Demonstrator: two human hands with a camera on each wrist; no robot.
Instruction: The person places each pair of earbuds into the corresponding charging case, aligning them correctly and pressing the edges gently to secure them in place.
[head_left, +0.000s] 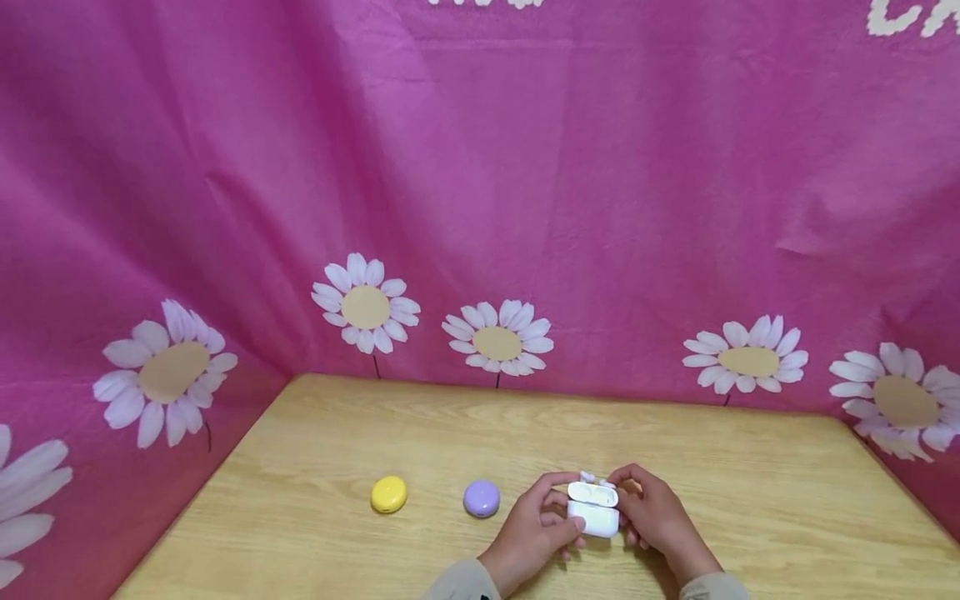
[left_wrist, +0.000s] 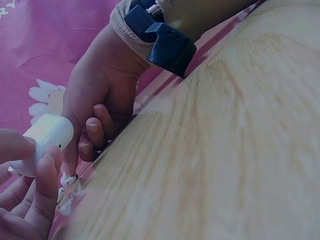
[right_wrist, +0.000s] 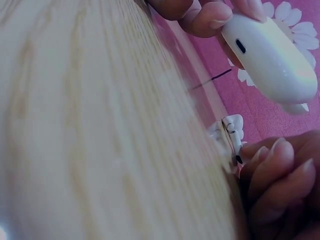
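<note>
Left hand (head_left: 529,528) gripping opened white case (head_left: 598,521) above table (head_left: 300,542), apparently holding it steady. Right hand (head_left: 660,518) curling beside earbuds (right_wrist: 235,122) lying just beyond case; cannot tell whether pinching one. Case partly screening earbuds. Purple puck (head_left: 482,498), yellow puck (head_left: 389,494) sitting left, blocking neither hand.

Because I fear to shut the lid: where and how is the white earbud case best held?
Grip the white earbud case by its rounded lower body, perhaps from the person's left: the lid stands open, and the right hand is at the other side.
</note>
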